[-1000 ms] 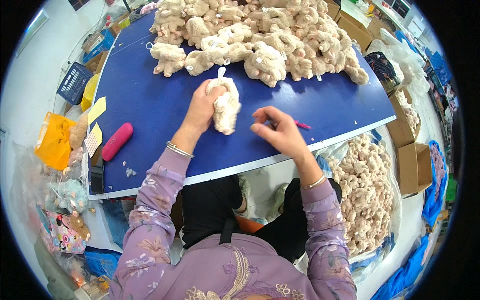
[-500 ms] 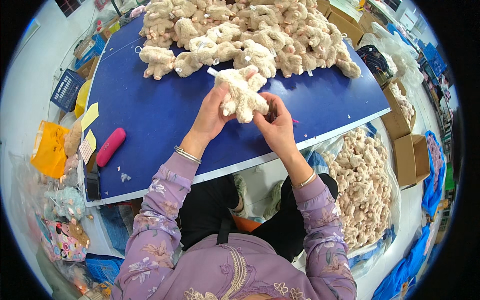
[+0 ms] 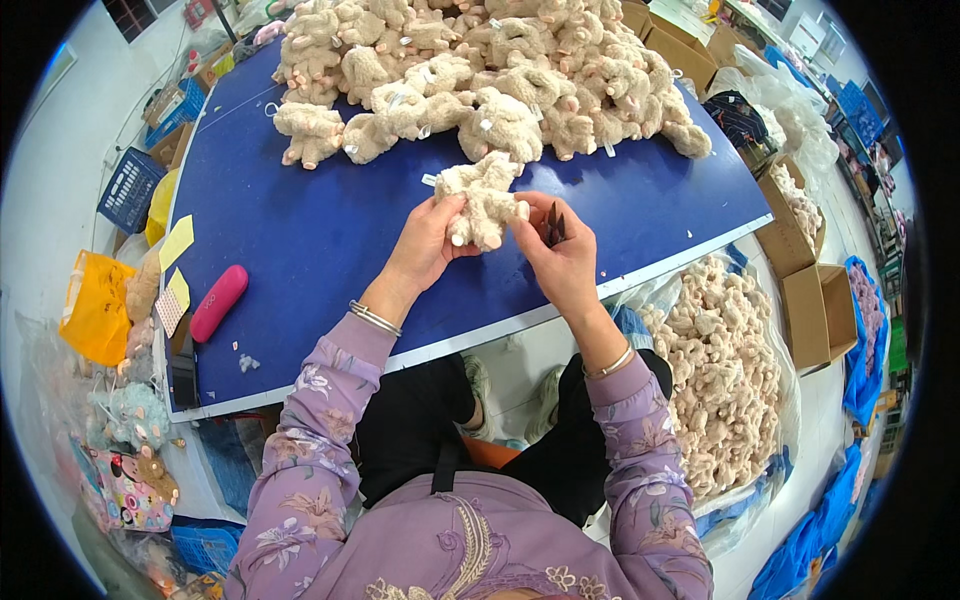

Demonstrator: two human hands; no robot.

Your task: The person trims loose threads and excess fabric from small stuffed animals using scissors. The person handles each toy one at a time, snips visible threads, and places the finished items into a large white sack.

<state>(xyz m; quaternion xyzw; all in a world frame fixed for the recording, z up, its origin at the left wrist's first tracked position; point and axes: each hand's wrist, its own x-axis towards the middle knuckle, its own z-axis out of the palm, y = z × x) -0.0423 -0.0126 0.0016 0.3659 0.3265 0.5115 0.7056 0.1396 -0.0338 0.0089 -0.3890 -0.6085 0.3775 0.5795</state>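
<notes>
A cream plush toy [image 3: 478, 200] with stubby limbs and a white tag is held above the blue table [image 3: 330, 240]. My left hand [image 3: 428, 243] is closed around its left side, thumb on top. At its right side my right hand [image 3: 560, 250] has the thumb and a finger at one limb. Dark pointed thread snips [image 3: 554, 226] lie within that right hand, their handles hidden by the fingers. Beyond my hands rises a large pile of similar plush toys [image 3: 500, 120], some with white tags and loops.
A pink case [image 3: 219, 303] lies at the table's left, near yellow paper slips [image 3: 176, 241]. On the floor at right, a big open bag holds many plush pieces [image 3: 722, 390]. Cardboard boxes [image 3: 815, 315] stand beyond it. Blue crates [image 3: 131, 190] and an orange bag [image 3: 97, 307] are at left.
The plush toy has moved slightly lower and turned in my left hand. My right hand has shifted a little right, so the snips' dark blades show more clearly.
</notes>
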